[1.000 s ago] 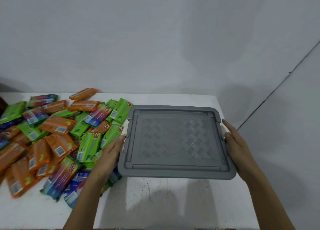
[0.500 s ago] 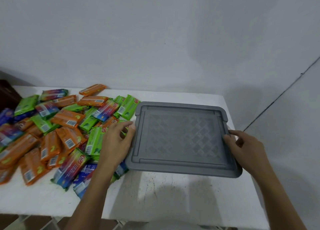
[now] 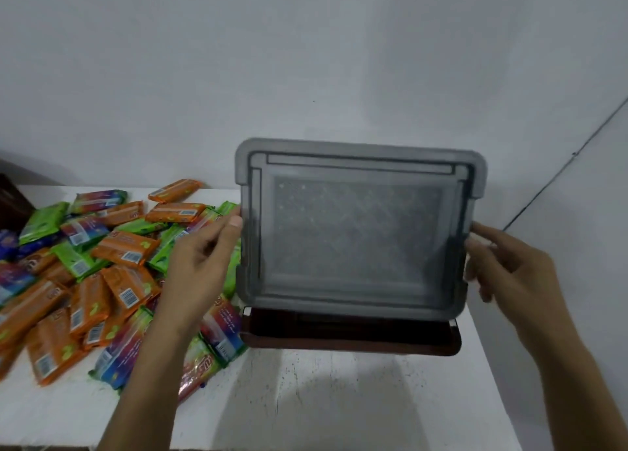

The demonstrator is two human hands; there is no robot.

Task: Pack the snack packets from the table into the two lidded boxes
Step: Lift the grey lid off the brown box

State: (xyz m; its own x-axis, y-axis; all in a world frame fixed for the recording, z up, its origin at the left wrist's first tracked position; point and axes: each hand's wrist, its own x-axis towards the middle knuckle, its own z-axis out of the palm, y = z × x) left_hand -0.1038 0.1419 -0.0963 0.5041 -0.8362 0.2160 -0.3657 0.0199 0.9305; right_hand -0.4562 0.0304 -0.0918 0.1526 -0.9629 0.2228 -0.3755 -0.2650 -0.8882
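Bench: the white bench (image 3: 339, 399) fills the foreground, scuffed and shadowed in front of the box
Left hand: the left hand (image 3: 200, 260) grasps the left edge of the lid, thumb tip pressed on the rim; its other fingers are mostly hidden
Right hand: the right hand (image 3: 509, 267) grasps the lid's right edge, forefinger stretched to the rim, the remaining fingers curled below it
Lid: the grey lid (image 3: 356, 233), with a patterned centre panel, is held between both hands, tilted steeply up, its lower edge just above the box
Box: the dark brown box (image 3: 350, 335) sits on the bench under the lid; only its near rim shows, and the inside is too dark to read
Snack packets: the snack packets (image 3: 102, 263), orange, green and multicoloured, lie heaped on the bench left of the box, the nearest just beside its left wall
Far left: a dark object (image 3: 12, 202) is cut off by the frame; I cannot tell what it is
Wall: a plain pale wall (image 3: 306, 59) stands behind the bench
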